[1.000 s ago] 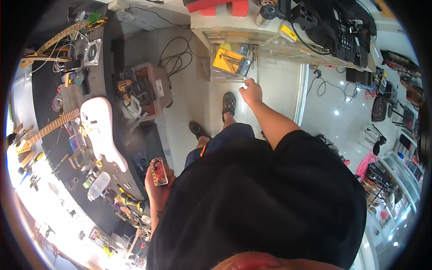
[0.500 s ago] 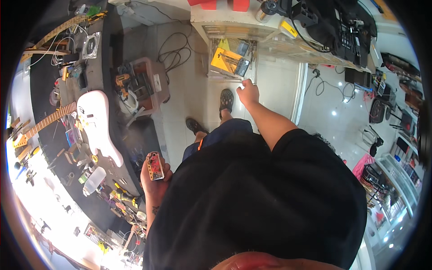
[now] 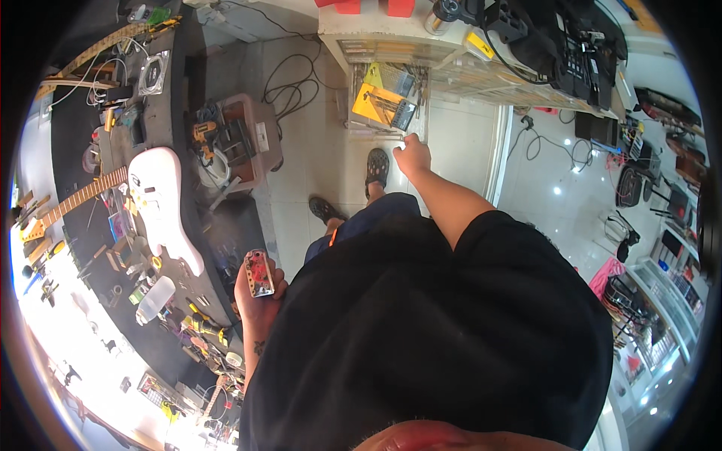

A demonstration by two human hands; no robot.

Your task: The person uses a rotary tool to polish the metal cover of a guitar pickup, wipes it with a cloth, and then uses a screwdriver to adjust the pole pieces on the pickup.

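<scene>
My left hand, low at the left beside my shirt, is closed around a small rectangular metal plate with red patches on its face and a row of holes along one side. My right hand reaches forward, its fingers curled at the front edge of an open drawer. The exact grip there is partly hidden by the hand itself. Inside the drawer lie a yellow case, a dark slotted holder and thin metal tools.
To my left runs a dark workbench with a white electric guitar, a clear bottle and scattered tools. A pinkish bin of power tools stands on the floor near a coiled black cable. The drawer belongs to a pale cabinet.
Hardly anything differs. My view and my right hand have shifted very slightly; the left hand still holds the metal plate, and the drawer remains open.
</scene>
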